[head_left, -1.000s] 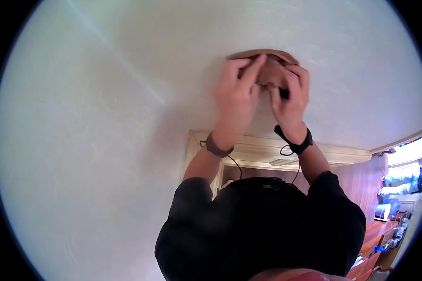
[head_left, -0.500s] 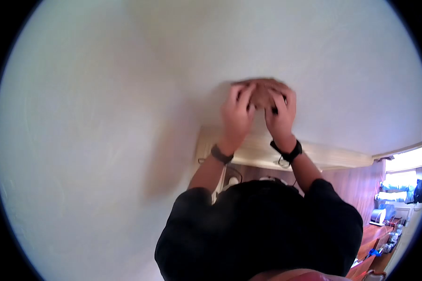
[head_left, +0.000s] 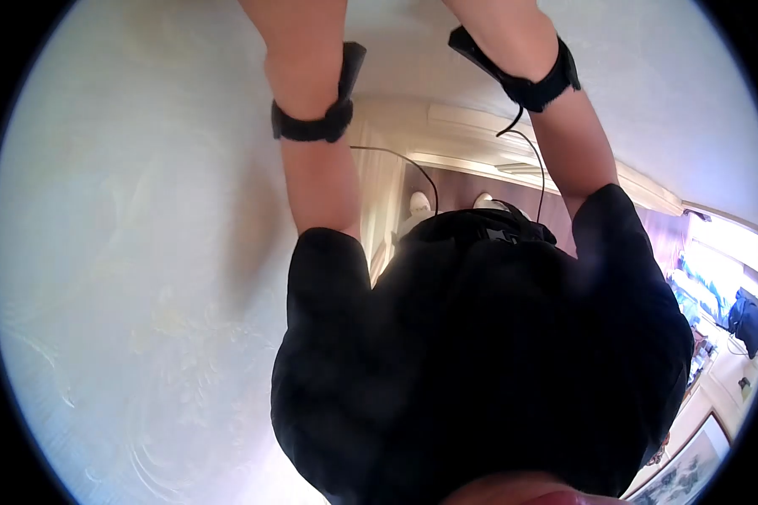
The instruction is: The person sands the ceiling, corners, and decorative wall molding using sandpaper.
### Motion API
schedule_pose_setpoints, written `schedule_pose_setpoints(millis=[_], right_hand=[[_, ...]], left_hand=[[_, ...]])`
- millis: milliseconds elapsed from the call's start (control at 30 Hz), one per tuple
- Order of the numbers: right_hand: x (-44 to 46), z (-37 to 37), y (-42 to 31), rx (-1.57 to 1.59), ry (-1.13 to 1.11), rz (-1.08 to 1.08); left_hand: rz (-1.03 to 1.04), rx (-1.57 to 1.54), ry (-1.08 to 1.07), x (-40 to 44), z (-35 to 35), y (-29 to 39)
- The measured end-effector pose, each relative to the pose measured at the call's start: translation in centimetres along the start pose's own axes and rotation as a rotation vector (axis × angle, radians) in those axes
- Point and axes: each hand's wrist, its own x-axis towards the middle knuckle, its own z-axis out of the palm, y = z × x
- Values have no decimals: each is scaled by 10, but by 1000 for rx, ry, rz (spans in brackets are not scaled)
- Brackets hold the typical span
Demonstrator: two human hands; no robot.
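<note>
I can't tell how the left hand's [head_left: 305, 59] or right hand's [head_left: 514, 42] fingers are. A big swing could snag the black wire [head_left: 541, 172] on the cream frame's [head_left: 467, 124] edge.

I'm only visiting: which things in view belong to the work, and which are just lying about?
Likely the work's:
- raised forearms; hands out of frame
- black wrist straps
- pale surface before them, perhaps

Seemingly just about:
- framed picture, lower right
- dark bundle above it
</note>
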Motion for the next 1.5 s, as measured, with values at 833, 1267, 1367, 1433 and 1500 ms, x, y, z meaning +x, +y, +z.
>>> schedule_pose_setpoints(millis=[833, 1267, 1367, 1433, 1500], right_hand=[[-384, -86, -37, -55, -855, 784], [-445, -286, 32, -258, -740, 980], [-457, -339, 46, -319, -668, 1034], [-463, -371, 57, -353, -633, 1064], [-469, -401, 69, -361, -620, 1064]], left_hand=[[-778, 267, -896, -399, 53, -130], [-551, 43, -854, -469, 204, 6], [-539, -51, -831, -495, 247, 40], [-554, -78, -829, -509, 274, 64], [-532, -71, -827, -521, 298, 85]])
